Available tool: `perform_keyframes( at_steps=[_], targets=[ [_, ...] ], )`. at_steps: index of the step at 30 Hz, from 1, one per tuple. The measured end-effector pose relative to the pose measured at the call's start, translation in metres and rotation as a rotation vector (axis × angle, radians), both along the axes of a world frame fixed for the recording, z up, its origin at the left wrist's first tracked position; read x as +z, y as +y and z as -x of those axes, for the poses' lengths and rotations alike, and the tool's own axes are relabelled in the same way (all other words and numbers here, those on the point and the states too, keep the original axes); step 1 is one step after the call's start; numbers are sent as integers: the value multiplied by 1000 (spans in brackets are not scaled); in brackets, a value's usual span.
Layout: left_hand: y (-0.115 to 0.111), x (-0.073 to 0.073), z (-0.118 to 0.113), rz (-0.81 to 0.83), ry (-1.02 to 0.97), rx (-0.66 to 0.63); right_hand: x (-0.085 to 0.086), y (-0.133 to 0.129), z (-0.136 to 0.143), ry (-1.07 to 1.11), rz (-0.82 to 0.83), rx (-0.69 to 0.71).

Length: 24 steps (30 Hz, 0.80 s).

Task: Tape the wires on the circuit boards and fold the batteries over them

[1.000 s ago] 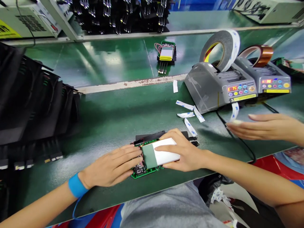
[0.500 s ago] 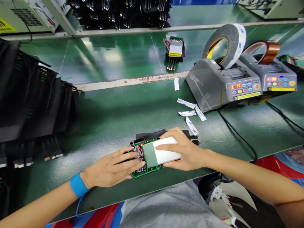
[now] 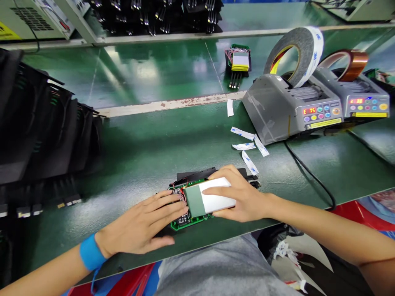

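A white and grey-green battery pack (image 3: 216, 196) lies on a green circuit board (image 3: 185, 223) near the bench's front edge. Around the pack curls my right hand (image 3: 242, 195), thumb and fingers at its long sides and one finger laid across the top. My left hand (image 3: 145, 222), with a blue wrist strap (image 3: 91, 251), is open. Its fingers lie flat over the board's components and thin wires at the pack's left end, and the thumb points away from the board. Behind the pack shows a black panel (image 3: 197, 174), partly hidden by my right hand.
Tape dispensers (image 3: 277, 107) with large rolls stand at right. Several white liner strips (image 3: 249, 163) lie before them. Black panels with cable ends (image 3: 58, 139) are stacked at left. A board with battery (image 3: 240, 61) sits on the green belt (image 3: 138, 78) behind.
My left thumb has come away from the board and spread toward the bench edge; the wrist shifted left and down. My right hand stays put. The far board and belt line moved right.
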<state>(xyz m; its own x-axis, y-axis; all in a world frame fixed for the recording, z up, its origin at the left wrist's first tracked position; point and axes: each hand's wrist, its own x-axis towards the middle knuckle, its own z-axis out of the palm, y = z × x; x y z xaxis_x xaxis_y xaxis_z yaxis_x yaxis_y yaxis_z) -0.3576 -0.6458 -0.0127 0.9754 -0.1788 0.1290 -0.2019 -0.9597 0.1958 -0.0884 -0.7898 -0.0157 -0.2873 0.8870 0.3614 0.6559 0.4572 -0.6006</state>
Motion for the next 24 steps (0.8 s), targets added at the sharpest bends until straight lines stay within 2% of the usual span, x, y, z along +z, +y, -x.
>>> perform_keyframes(
  at_steps=[5,8,13,19,24],
  targets=[
    [3,-9,0,82,-130,-23,5,-1,6,-30,3,-52],
    [5,-12,-1,147,-144,-43,7,-2,9,-43,13,-57],
    [9,-12,-3,204,-123,-75,7,-4,15,-71,46,-91],
    [9,-10,-7,249,-119,-51,6,-1,21,-92,68,-134],
    [9,-11,-5,289,-95,-42,8,3,19,-256,137,-93]
  ],
)
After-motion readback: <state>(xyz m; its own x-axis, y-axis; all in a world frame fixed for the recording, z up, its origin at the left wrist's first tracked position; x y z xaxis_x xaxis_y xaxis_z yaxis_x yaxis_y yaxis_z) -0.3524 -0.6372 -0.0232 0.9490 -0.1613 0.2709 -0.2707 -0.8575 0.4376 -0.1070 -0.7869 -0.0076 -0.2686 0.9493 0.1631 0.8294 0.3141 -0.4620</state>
